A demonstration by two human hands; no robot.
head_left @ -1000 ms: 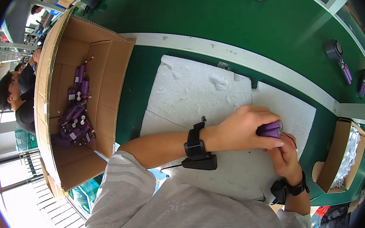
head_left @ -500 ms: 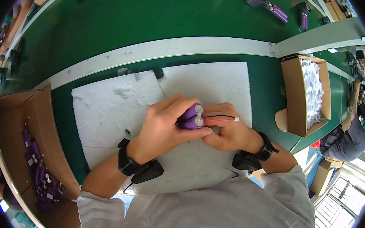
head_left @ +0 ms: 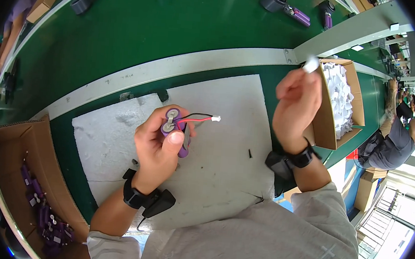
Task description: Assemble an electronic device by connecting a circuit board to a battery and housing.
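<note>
1. Left hand (head_left: 157,150) closed around purple battery pack (head_left: 170,121), metal-stripped end facing up; red and black leads (head_left: 196,118) run out to its right.
2. Change: right hand (head_left: 297,105) has left the pack and is now well apart, up and right of the left hand; left alone bears the pack.
3. Right fingertips seem to pinch a blurred white piece (head_left: 311,64), just beside box (head_left: 325,131) of white pieces (head_left: 339,98). Likely means one piece is already picked.
4. Foam pad (head_left: 218,174) below both hands.
</note>
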